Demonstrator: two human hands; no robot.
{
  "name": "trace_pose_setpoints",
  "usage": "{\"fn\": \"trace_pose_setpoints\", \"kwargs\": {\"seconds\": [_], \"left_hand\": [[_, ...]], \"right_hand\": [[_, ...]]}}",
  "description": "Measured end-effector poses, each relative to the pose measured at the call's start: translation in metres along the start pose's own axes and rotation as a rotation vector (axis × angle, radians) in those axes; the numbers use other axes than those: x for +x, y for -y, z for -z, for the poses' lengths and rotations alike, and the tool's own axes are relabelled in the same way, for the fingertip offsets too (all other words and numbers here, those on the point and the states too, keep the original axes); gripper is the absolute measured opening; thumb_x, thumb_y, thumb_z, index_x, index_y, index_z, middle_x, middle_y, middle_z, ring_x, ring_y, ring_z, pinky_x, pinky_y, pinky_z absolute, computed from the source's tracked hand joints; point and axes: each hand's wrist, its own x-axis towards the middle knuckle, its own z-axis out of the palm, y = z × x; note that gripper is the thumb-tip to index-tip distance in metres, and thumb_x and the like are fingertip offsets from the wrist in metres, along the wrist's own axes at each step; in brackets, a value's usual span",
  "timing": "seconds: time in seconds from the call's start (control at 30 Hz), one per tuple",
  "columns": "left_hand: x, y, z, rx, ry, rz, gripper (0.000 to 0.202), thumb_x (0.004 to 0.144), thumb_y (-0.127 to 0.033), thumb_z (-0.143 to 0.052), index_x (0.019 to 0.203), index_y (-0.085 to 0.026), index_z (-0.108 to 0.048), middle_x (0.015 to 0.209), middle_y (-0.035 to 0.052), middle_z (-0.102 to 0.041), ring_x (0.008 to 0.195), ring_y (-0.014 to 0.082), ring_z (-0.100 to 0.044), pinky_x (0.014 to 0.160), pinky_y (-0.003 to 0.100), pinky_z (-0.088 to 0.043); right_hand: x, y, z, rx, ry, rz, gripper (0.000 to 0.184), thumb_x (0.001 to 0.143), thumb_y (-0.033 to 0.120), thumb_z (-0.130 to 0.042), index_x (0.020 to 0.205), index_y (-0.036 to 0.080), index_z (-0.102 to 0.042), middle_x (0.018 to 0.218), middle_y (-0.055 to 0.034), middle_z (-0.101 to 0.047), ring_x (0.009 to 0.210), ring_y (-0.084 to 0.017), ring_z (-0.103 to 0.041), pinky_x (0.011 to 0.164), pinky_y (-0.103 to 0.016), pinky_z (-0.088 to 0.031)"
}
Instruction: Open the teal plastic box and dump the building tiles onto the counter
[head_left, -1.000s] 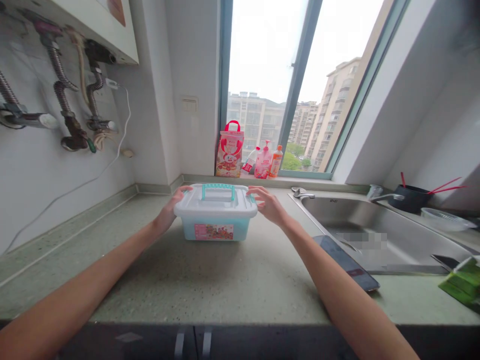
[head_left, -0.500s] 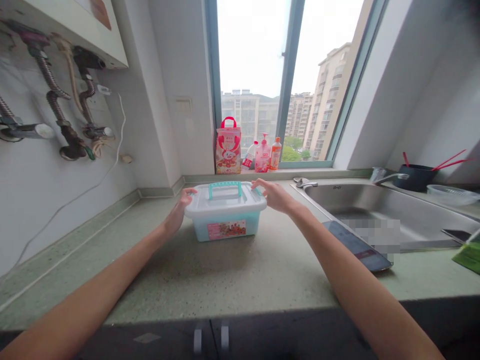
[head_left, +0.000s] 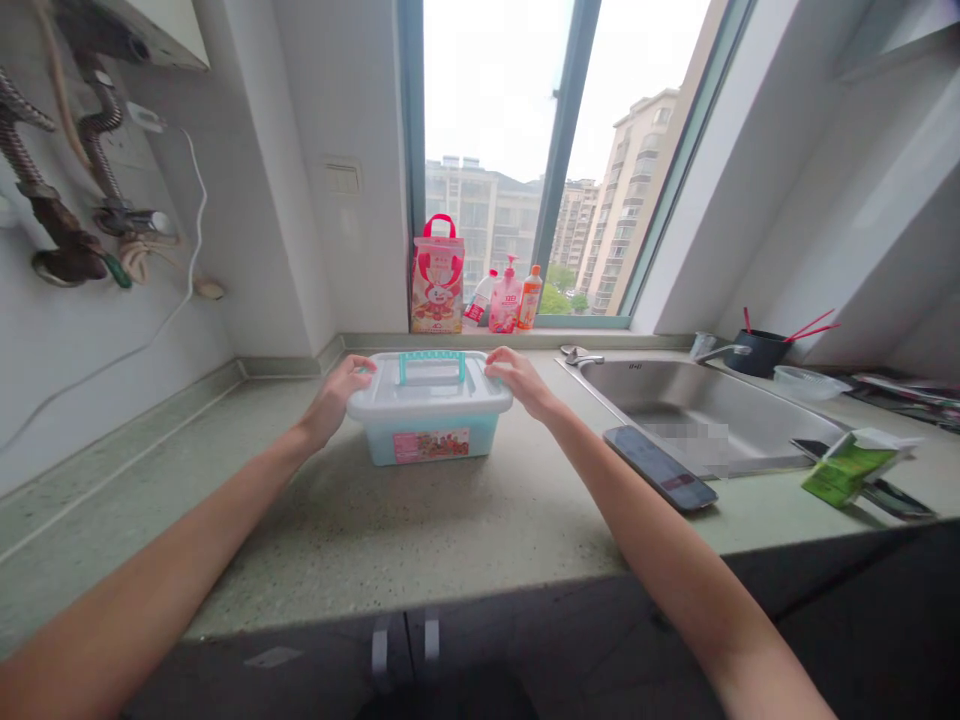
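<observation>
A light-blue plastic storage box (head_left: 484, 440) stands upright on the counter, its white lid (head_left: 375, 400) on top. A turquoise handle (head_left: 432, 357) lies across the lid, and a picture label is on the front wall. My left hand (head_left: 337, 396) grips the left end of the lid, fingers bent over its edge. At the opposite end, my right hand (head_left: 520, 380) is closed on the lid's edge, with thumb and fingertips near the corner. Both hands' undersides are partly hidden, and the box's contents cannot be made out clearly.
A smartphone (head_left: 660, 468) lies by the steel sink (head_left: 622, 385), close to my right forearm. A green packet (head_left: 847, 470) sits farther right. Along the windowsill stand a pink bag (head_left: 438, 285), a pink pump bottle (head_left: 506, 300) and an orange-capped bottle (head_left: 530, 298).
The view has turned to the right, showing more of the sink side and the green packet. Both hands stay at the box's ends, the left fingers slightly shifted. The lid remains on.
</observation>
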Motion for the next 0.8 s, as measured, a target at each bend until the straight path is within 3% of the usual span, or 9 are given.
{"fn": "trace_pose_setpoints", "kwargs": {"seconds": [0.2, 0.4, 0.53, 0.63, 0.8], "left_hand": [[-0.001, 0.011, 0.001, 0.068, -0.032, -0.139, 0.03, 0.082, -0.033, -0.047, 0.103, -0.019, -0.063, 0.092, 0.0027, -0.062, 0.073, 0.0194, -0.049, 0.062, 0.03, -0.037], [-0.004, 0.026, 0.004, -0.041, -0.028, -0.155, 0.049, 0.083, -0.035, -0.046, 0.126, -0.019, -0.061, 0.123, 0.009, -0.065, 0.1, 0.0262, -0.058, 0.075, 0.033, -0.045], [-0.004, 0.033, 0.008, -0.078, -0.045, -0.124, 0.062, 0.085, -0.037, -0.049, 0.144, -0.02, -0.052, 0.127, 0.0109, -0.063, 0.103, 0.0268, -0.06, 0.076, 0.033, -0.047], [-0.002, 0.037, 0.012, -0.075, -0.048, -0.136, 0.062, 0.083, -0.039, -0.052, 0.142, -0.018, -0.053, 0.125, 0.0119, -0.064, 0.102, 0.0272, -0.061, 0.08, 0.035, -0.05], [0.003, 0.05, 0.018, -0.068, 0.036, -0.203, 0.063, 0.086, -0.042, -0.058, 0.144, -0.019, -0.054, 0.136, 0.0129, -0.064, 0.125, 0.0319, -0.057, 0.104, 0.044, -0.046]], "right_hand": [[0.001, -0.015, -0.004, 0.022, -0.008, 0.049, 0.028, 0.075, 0.037, -0.048, 0.09, 0.022, -0.065, 0.095, -0.0045, -0.066, 0.092, -0.025, -0.055, 0.082, -0.037, -0.044], [0.003, -0.025, -0.002, 0.075, 0.018, 0.059, 0.035, 0.072, 0.036, -0.05, 0.099, 0.022, -0.069, 0.111, -0.007, -0.071, 0.107, -0.03, -0.059, 0.093, -0.041, -0.045], [0.005, -0.033, 0.001, 0.14, 0.015, 0.094, 0.044, 0.066, 0.031, -0.051, 0.106, 0.024, -0.068, 0.122, -0.0081, -0.071, 0.12, -0.034, -0.059, 0.098, -0.045, -0.047], [0.008, -0.043, -0.001, 0.18, 0.021, 0.07, 0.059, 0.061, 0.028, -0.052, 0.118, 0.024, -0.065, 0.124, -0.0101, -0.071, 0.117, -0.033, -0.062, 0.088, -0.043, -0.053], [0.007, -0.058, -0.012, 0.241, 0.119, 0.022, 0.076, 0.07, 0.037, -0.054, 0.145, 0.023, -0.048, 0.11, -0.0094, -0.07, 0.083, -0.025, -0.067, 0.063, -0.034, -0.053]]}}
